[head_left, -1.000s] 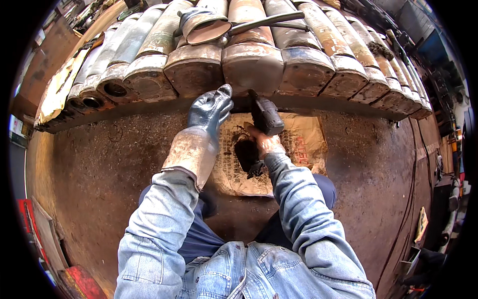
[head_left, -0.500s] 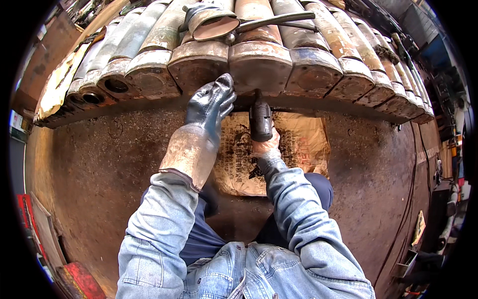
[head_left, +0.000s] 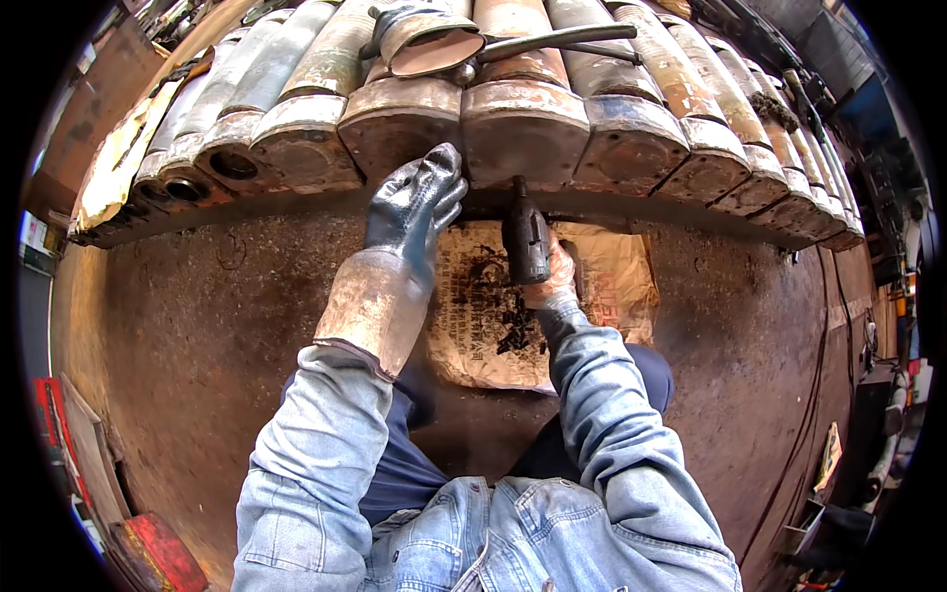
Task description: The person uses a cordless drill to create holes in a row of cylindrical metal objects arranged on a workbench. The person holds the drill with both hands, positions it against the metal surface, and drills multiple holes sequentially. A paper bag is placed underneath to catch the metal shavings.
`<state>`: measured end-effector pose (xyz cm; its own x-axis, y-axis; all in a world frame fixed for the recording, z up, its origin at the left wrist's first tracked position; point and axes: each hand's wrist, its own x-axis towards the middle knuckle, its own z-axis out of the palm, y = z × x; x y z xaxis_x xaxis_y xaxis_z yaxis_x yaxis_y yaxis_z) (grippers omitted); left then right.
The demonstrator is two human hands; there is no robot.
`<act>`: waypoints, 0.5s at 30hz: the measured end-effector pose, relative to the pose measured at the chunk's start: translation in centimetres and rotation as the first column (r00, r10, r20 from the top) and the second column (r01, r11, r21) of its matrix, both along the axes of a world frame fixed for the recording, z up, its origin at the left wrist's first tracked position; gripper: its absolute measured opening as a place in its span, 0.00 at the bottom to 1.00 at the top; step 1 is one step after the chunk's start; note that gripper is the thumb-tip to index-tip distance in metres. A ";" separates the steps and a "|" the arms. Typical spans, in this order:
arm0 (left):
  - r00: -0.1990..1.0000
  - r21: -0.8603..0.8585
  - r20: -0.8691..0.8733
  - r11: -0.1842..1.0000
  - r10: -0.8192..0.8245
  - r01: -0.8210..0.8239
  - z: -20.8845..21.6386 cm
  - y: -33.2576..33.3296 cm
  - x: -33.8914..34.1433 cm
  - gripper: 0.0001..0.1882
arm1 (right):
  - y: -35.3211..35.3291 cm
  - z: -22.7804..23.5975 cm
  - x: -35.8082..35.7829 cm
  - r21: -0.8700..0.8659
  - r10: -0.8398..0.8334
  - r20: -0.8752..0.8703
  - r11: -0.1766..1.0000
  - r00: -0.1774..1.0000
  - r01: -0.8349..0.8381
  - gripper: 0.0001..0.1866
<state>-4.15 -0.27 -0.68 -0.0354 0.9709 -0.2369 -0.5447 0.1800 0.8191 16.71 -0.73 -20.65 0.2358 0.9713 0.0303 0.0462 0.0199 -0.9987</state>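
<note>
My left hand [head_left: 412, 207], in a dark coated glove with a dirty pale cuff, is raised just in front of the row of rusty metal cylinders [head_left: 525, 133]. Its fingers are bent and pressed together; whether anything is between them is hidden. My right hand [head_left: 555, 276] is closed around a dark power tool [head_left: 527, 237] with a thick round body and a narrow tip. That tip points away from me, close to the lower edge of the middle cylinder's flat end. The tool's body hides part of the right fingers.
A stained brown paper sack [head_left: 602, 281] lies on the floor under the tool. On the cylinders rest another cuffed glove [head_left: 429, 44] and a dark bar-like tool [head_left: 552, 41]. Cables [head_left: 804, 434] run along the floor at right; a red object [head_left: 163, 555] sits lower left.
My right hand and the tool have shifted slightly right, and the tool has tilted, its rear end swinging right. The left hand holds nearly the same pose. The whole view has shifted a little.
</note>
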 end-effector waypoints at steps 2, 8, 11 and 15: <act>0.999 -0.007 -0.037 1.000 0.009 -0.009 -0.3 0.1 0.2 0.26 | 0.5 -0.3 -0.9 -0.102 -0.027 -0.412 0.995 0.911 -0.017 0.14; 0.981 -0.007 -0.175 0.997 -0.083 0.083 -0.4 0.1 1.3 0.32 | 0.7 -3.6 0.2 -0.024 0.053 0.014 0.998 0.999 -0.053 0.19; 0.982 -0.040 -0.185 0.998 -0.047 0.040 -1.0 0.0 0.3 0.31 | -1.0 2.5 -0.9 -0.078 0.118 0.342 0.992 0.932 -0.097 0.23; 0.982 -0.068 -0.177 0.996 -0.064 0.052 -1.3 0.7 0.8 0.29 | -1.0 4.1 0.2 -0.133 0.093 0.543 0.991 0.835 -0.024 0.27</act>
